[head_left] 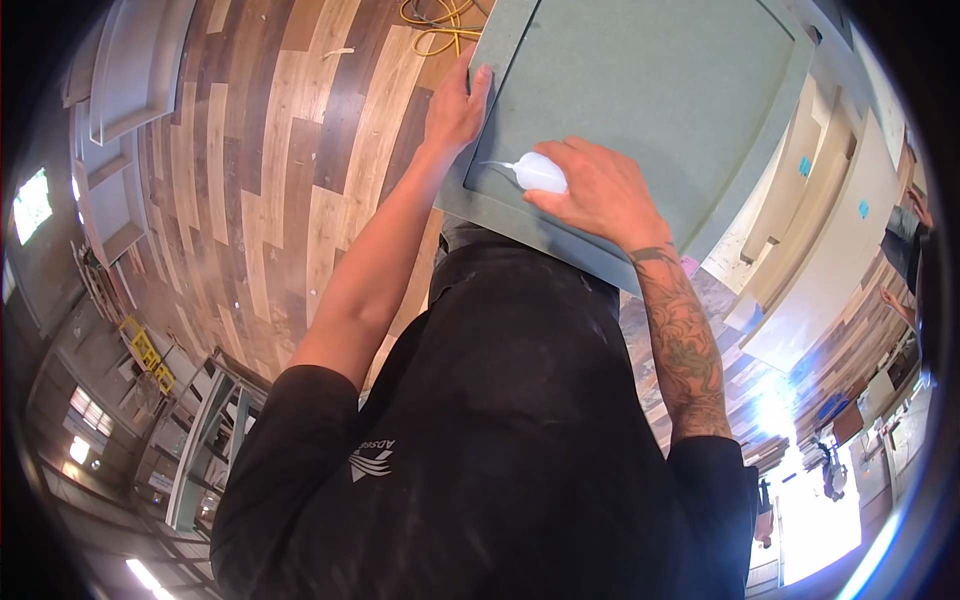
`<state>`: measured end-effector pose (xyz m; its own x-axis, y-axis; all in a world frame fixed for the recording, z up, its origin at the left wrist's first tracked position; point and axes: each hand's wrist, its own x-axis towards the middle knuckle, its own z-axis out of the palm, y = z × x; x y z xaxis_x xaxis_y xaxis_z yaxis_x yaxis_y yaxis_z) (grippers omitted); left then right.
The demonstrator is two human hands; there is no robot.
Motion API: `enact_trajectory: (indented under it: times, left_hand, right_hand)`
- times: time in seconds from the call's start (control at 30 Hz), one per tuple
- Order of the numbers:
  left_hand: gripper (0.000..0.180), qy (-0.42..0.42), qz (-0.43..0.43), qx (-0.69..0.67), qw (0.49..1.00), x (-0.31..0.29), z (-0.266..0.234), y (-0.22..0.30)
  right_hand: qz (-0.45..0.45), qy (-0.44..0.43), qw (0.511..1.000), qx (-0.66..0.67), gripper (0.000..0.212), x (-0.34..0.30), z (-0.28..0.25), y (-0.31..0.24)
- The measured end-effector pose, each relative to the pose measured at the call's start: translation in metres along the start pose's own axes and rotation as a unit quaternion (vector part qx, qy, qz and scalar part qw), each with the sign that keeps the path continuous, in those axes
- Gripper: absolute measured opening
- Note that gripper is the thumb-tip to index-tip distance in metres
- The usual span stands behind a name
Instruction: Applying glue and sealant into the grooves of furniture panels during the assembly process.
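A grey-green framed panel (620,110), like a cabinet door, lies in front of my body with its near edge close to my waist. My right hand (597,188) is closed around a white squeeze bottle (541,173) with a thin nozzle. The bottle is tilted over the panel's near left corner, and its tip points left, close to the groove along the frame. My left hand (459,108) grips the panel's left edge, thumb on the top face; its other fingers are partly hidden beyond the edge.
A yellow cord (440,28) lies coiled on the wood-plank floor (270,130) beyond the panel's left side. Pale boards (815,240) with blue tape stand to the right. White cabinet frames (135,80) are at the far left. Another person's hand (921,207) shows at the right rim.
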<state>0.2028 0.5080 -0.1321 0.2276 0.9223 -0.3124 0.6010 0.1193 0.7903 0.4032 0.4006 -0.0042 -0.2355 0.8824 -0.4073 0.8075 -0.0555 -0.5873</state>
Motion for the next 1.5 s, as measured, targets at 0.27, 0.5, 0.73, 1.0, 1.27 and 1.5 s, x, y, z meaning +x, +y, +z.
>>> enact_trajectory:
  times: [0.27,0.5,0.73,1.0,1.27,1.5]
  left_hand:
    - [0.054,0.001,0.005,-0.006,1.000,0.002,-0.001,-0.002]
    - [0.054,0.001,0.003,-0.009,1.000,0.001,-0.001,0.002]
    - [0.054,0.008,0.006,-0.011,1.000,0.001,-0.001,0.000]
    - [0.056,0.005,-0.011,-0.004,1.000,0.001,0.000,0.000]
    - [0.055,0.003,-0.006,-0.005,1.000,0.001,-0.001,0.001]
    - [0.054,0.005,0.002,-0.005,1.000,0.002,0.000,0.001]
  right_hand:
    - [0.001,-0.021,0.998,0.057,0.046,-0.012,0.017,0.000]
    - [-0.017,-0.025,0.999,0.039,0.045,-0.009,0.027,-0.007]
    - [-0.028,-0.033,0.999,0.021,0.046,-0.006,0.027,-0.008]
    - [-0.042,-0.037,0.998,0.009,0.047,-0.006,0.026,-0.009]
    - [-0.045,-0.041,0.998,0.009,0.048,-0.008,0.026,-0.007]
    - [-0.043,-0.041,0.998,0.008,0.047,-0.010,0.024,-0.005]
